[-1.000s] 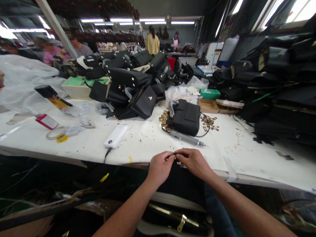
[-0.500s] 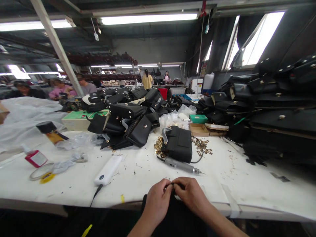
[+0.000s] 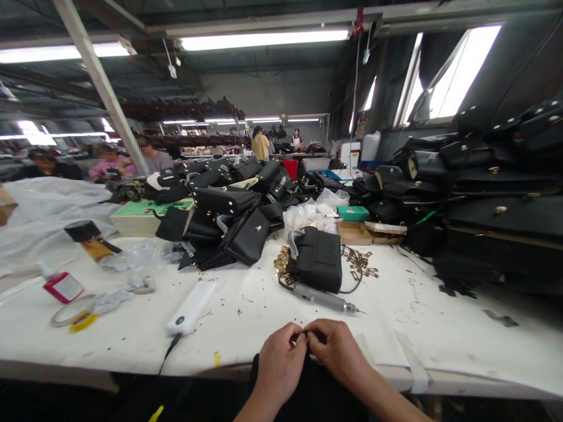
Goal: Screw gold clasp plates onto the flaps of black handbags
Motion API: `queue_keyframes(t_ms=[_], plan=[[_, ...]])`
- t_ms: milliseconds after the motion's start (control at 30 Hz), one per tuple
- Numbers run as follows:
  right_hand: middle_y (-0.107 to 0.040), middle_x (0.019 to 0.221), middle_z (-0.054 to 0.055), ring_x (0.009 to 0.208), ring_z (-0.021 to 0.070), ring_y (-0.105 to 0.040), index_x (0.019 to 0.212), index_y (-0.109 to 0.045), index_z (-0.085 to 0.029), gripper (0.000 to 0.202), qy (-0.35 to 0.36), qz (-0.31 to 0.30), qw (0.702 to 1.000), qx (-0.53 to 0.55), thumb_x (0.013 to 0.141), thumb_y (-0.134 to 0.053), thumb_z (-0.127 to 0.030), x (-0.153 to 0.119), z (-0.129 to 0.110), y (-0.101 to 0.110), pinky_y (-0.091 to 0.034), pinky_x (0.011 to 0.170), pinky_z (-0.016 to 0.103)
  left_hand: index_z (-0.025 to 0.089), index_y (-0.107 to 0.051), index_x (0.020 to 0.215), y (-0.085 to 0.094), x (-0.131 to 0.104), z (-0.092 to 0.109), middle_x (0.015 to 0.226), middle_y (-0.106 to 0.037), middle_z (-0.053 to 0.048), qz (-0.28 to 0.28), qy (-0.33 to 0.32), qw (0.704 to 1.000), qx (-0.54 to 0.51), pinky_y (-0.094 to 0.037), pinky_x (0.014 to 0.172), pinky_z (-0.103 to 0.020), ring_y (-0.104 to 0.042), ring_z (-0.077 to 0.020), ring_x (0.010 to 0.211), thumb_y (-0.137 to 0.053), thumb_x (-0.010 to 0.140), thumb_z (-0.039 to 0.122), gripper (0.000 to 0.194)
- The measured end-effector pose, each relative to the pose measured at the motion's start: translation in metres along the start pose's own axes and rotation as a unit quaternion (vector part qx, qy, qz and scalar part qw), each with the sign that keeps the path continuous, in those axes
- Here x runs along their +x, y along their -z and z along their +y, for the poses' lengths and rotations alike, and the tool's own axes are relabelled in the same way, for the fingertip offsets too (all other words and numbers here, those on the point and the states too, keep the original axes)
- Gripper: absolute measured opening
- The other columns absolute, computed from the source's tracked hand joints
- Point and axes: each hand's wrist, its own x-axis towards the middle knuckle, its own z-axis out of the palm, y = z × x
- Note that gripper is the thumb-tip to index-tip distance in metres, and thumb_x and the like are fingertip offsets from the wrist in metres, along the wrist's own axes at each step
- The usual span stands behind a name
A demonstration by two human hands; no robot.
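My left hand (image 3: 281, 358) and my right hand (image 3: 335, 349) meet at the table's front edge, thumbs and fingertips pinched together. Between them is a small dark bit, mostly covered by the fingers and too small to name. Right below the hands lies a black item (image 3: 314, 387); whether it is a bag or cloth I cannot tell. Just beyond, a grey electric screwdriver (image 3: 323, 298) rests on the white table with its bit pointing right. Behind it sits a black handbag (image 3: 317, 261), between gold metal fittings (image 3: 282, 262) and more flat gold fittings (image 3: 363, 262).
Black bags pile up at centre left (image 3: 246, 234) and at right (image 3: 497, 193). A white power bank (image 3: 192, 308) with a cable, a red-liquid bottle (image 3: 63, 286) and a tape roll (image 3: 73, 310) lie left. Cardboard trays (image 3: 354, 232) stand behind. Several people work farther back.
Both hands stay pinched together at nearly the same spot, with slight finger movement. The whole view has shifted a little; the things on the table have not moved.
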Motion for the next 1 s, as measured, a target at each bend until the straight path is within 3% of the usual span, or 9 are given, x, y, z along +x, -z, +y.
queue_keyframes(t_ms=[200, 300, 433, 533, 600, 667, 767, 867, 1000], plan=[[-0.075, 0.080, 0.003, 0.077, 0.0216, -0.066, 0.088, -0.080, -0.019, 0.022, -0.027, -0.022, 0.995, 0.088, 0.087, -0.059, -0.028, 0.000, -0.003, 0.008, -0.047, 0.069, 0.028, 0.023, -0.071, 0.087, 0.002, 0.003, 0.002, 0.077, -0.071, 0.000, -0.005, -0.022, 1.000, -0.011, -0.039, 0.065, -0.027, -0.063, -0.0180, 0.072, -0.049, 0.094, 0.033, 0.025], [-0.074, 0.081, 0.003, 0.079, 0.0207, -0.066, 0.084, -0.078, -0.019, 0.019, -0.009, -0.025, 0.993, 0.114, 0.088, -0.061, -0.028, -0.003, -0.006, 0.013, -0.047, 0.072, 0.028, 0.025, -0.071, 0.097, 0.006, -0.004, -0.002, 0.087, -0.074, -0.001, -0.006, -0.069, 0.998, 0.004, -0.045, 0.074, -0.030, -0.066, -0.0200, 0.081, -0.046, 0.097, 0.035, 0.027], [-0.072, 0.081, 0.003, 0.079, 0.0186, -0.065, 0.083, -0.075, -0.019, 0.020, 0.002, -0.043, 0.982, 0.183, 0.091, -0.061, -0.030, -0.012, -0.016, 0.016, -0.048, 0.074, 0.027, 0.026, -0.070, 0.115, 0.013, -0.025, -0.023, 0.107, -0.075, -0.008, 0.024, -0.167, 0.979, 0.119, -0.047, 0.094, -0.043, -0.067, -0.0294, 0.102, -0.060, 0.089, 0.034, 0.028], [-0.068, 0.074, 0.002, 0.067, 0.0148, -0.061, 0.085, -0.072, -0.017, 0.021, -0.035, -0.117, 0.960, 0.250, 0.089, -0.066, -0.036, -0.023, -0.024, 0.017, -0.047, 0.065, 0.025, 0.026, -0.074, 0.102, 0.019, -0.039, -0.035, 0.098, -0.076, -0.010, -0.047, -0.228, 0.958, 0.168, -0.048, 0.090, -0.044, -0.068, -0.0316, 0.094, -0.065, 0.086, 0.038, 0.022], [-0.067, 0.070, 0.001, 0.061, 0.0123, -0.058, 0.087, -0.071, -0.016, 0.022, -0.066, -0.163, 0.947, 0.267, 0.087, -0.068, -0.038, -0.031, -0.025, 0.016, -0.047, 0.061, 0.024, 0.028, -0.076, 0.096, 0.021, -0.046, -0.039, 0.091, -0.077, -0.008, -0.117, -0.234, 0.953, 0.150, -0.048, 0.083, -0.040, -0.069, -0.0295, 0.088, -0.063, 0.089, 0.043, 0.022], [-0.067, 0.070, 0.001, 0.057, 0.0114, -0.058, 0.086, -0.070, -0.016, 0.022, -0.099, -0.189, 0.941, 0.263, 0.084, -0.068, -0.038, -0.038, -0.020, 0.011, -0.047, 0.058, 0.023, 0.031, -0.076, 0.099, 0.017, -0.052, -0.040, 0.093, -0.078, -0.003, -0.184, -0.219, 0.954, 0.093, -0.046, 0.079, -0.035, -0.069, -0.0262, 0.088, -0.061, 0.090, 0.044, 0.022], [-0.068, 0.069, 0.002, 0.055, 0.0122, -0.060, 0.083, -0.067, -0.015, 0.021, -0.147, -0.181, 0.940, 0.249, 0.079, -0.068, -0.036, -0.045, -0.003, 0.001, -0.047, 0.053, 0.023, 0.029, -0.076, 0.090, 0.003, -0.058, -0.044, 0.084, -0.076, 0.003, -0.255, -0.123, 0.959, 0.017, -0.041, 0.065, -0.028, -0.067, -0.0210, 0.079, -0.054, 0.092, 0.039, 0.024], [-0.066, 0.065, 0.001, 0.053, 0.0128, -0.061, 0.082, -0.066, -0.015, 0.022, -0.168, -0.152, 0.947, 0.230, 0.077, -0.065, -0.036, -0.044, 0.012, -0.004, -0.048, 0.052, 0.023, 0.023, -0.073, 0.076, -0.008, -0.060, -0.042, 0.074, -0.073, 0.001, -0.221, -0.062, 0.972, 0.059, -0.036, 0.060, -0.028, -0.065, -0.0196, 0.070, -0.046, 0.096, 0.038, 0.037], [-0.066, 0.063, 0.000, 0.050, 0.0110, -0.059, 0.086, -0.068, -0.013, 0.026, -0.157, -0.116, 0.961, 0.197, 0.080, -0.063, -0.039, -0.030, 0.018, 0.002, -0.048, 0.052, 0.023, 0.023, -0.075, 0.090, -0.008, -0.053, -0.022, 0.091, -0.077, -0.008, -0.125, -0.126, 0.965, 0.192, -0.042, 0.077, -0.035, -0.069, -0.0266, 0.088, -0.041, 0.102, 0.040, 0.040]])
